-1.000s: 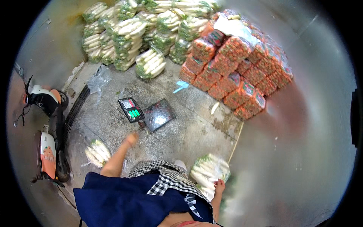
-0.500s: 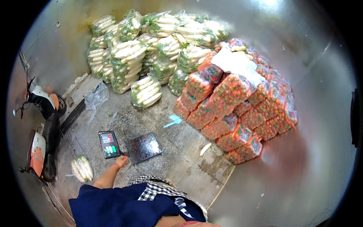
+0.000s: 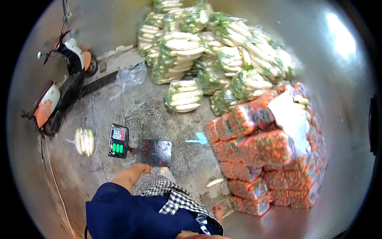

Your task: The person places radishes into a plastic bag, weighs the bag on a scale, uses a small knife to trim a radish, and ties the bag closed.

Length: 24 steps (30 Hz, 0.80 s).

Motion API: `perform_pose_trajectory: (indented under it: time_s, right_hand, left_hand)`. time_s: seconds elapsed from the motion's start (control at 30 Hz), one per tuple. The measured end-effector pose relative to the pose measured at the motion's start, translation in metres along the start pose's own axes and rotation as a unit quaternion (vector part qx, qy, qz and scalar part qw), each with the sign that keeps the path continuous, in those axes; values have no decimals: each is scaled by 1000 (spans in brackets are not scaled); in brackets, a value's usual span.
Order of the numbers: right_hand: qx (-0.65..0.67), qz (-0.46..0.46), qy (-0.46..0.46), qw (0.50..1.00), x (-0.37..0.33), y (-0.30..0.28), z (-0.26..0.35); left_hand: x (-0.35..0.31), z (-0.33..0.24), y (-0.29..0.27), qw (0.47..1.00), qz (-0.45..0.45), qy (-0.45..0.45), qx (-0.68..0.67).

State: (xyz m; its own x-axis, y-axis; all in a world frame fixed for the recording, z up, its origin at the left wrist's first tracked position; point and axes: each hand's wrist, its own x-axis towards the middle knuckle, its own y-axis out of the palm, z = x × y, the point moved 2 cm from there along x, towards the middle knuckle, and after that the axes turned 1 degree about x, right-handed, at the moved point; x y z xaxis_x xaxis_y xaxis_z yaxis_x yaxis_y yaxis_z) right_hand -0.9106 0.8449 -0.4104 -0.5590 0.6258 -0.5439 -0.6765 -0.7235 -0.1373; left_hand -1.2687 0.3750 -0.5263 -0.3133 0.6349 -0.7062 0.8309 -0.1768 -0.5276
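Note:
My left hand [image 3: 145, 168] hangs by the near left corner of the scale's black platform [image 3: 155, 153], its fingers loosely bent and nothing visible in them. To the left of the platform lies the scale's display unit [image 3: 118, 141], with green lit digits and a keypad. My right hand [image 3: 217, 211] shows only in small part beside my checked apron [image 3: 159, 188]; its finger pose is unclear. Past the scale stands a bag of white radishes [image 3: 184, 96] on the floor. A smaller bag of white radishes [image 3: 84, 142] lies left of the display.
Bagged white radishes [image 3: 181, 51] are piled at the back. Orange bags of carrots [image 3: 254, 147] are stacked at right, a white cloth [image 3: 287, 119] over them. A loose radish [image 3: 215, 182], blue object [image 3: 199, 138] and clear plastic bag [image 3: 130, 75] lie around; a scooter [image 3: 63, 87] stands left.
My left hand has moved right, from between the display and the platform to the platform's near left corner. The view has turned and shifted; my right hand now shows at the apron's right.

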Motion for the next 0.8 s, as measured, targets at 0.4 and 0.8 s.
perform_pose_trajectory:
  time_s: [0.4,0.8]
  right_hand:
    - [-195,255,253,913,57,-38,-46]
    - [-248,219,178,927,293,161,201]
  left_hand:
    - [18,144,-91,916,250,-161,269]
    - [70,137,-204,893,330,44,302]
